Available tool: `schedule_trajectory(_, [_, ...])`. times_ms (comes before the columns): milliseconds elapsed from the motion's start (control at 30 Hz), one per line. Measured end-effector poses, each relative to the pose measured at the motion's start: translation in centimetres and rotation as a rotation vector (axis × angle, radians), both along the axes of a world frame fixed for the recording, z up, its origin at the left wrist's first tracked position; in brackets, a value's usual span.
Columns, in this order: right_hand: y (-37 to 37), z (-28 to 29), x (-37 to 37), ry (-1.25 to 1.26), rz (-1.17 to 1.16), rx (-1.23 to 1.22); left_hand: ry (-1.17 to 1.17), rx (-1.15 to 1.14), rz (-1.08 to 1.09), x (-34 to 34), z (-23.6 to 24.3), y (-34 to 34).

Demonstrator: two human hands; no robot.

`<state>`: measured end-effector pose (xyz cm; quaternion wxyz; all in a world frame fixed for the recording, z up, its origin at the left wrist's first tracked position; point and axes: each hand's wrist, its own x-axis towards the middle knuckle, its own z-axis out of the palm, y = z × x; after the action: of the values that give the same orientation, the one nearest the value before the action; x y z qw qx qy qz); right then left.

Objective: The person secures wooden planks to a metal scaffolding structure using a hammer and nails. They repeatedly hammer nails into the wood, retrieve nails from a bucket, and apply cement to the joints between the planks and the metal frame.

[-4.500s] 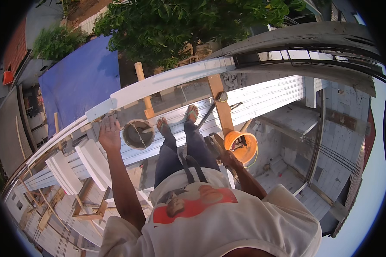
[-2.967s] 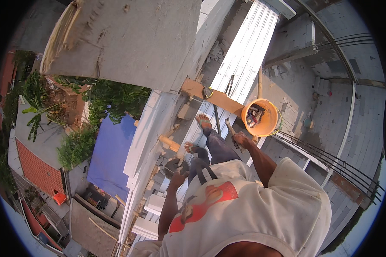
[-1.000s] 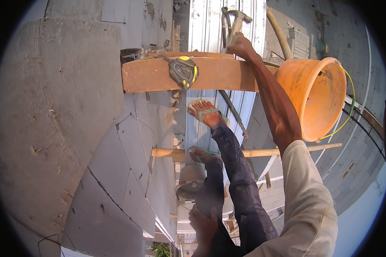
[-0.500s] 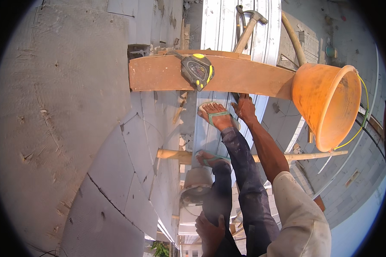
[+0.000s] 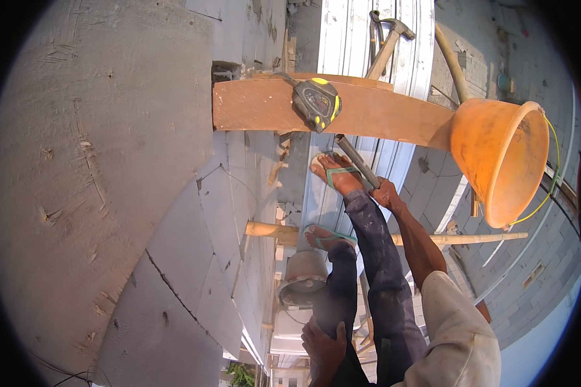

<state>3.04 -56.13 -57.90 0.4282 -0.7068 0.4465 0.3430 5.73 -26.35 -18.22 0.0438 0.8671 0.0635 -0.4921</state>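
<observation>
My right hand (image 5: 386, 195) is closed round one end of a short grey metal tube (image 5: 357, 161). The tube slants up and left, its far end just below the brown wooden board (image 5: 394, 114). My left hand (image 5: 325, 347) lies against my left trouser leg (image 5: 339, 277), fingers and thumb apart, holding nothing. A black and yellow tape measure (image 5: 317, 103) sits on the board. Beyond it, a hammer (image 5: 390, 46) and a dark pair of pliers or pincers (image 5: 374, 40) lie on ribbed metal decking (image 5: 344, 39).
An orange bucket (image 5: 487, 151) lies tipped at the board's right end. My sandalled feet (image 5: 339, 173) stand on the decking, above a bamboo pole (image 5: 461, 239). A grey bucket (image 5: 303, 274) hangs or stands lower down. A block wall (image 5: 103, 161) rises at left.
My right hand has drawn back from the board's lower edge, and the metal tube now shows in it. The view has shifted slightly. My left hand stays on the leg.
</observation>
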Motion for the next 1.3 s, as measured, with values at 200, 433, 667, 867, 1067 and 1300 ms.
schedule_trajectory(200, [1.5,17.9,5.3,-0.089,0.109,0.054,-0.004,0.042,0.008,-0.9,0.3,0.4])
schedule_trajectory(433, [0.9,35.2,13.8,-0.591,0.174,0.020,-0.020,-0.096,0.033,-0.1,1.9,1.4])
schedule_trajectory(667, [0.2,41.7,24.6,-0.908,0.382,-0.019,-0.053,-0.335,0.144,-1.0,2.7,3.1])
schedule_trajectory(867, [-2.1,40.8,29.8,-0.841,0.495,0.057,-0.027,-0.332,0.271,0.0,4.0,3.7])
schedule_trajectory(1067, [-1.7,35.6,30.0,-0.914,0.450,0.026,-0.089,-0.363,0.302,0.7,3.8,3.4])
schedule_trajectory(1300, [-1.9,35.2,30.6,-0.830,0.511,0.029,-0.223,-0.493,0.381,2.7,4.0,0.8])
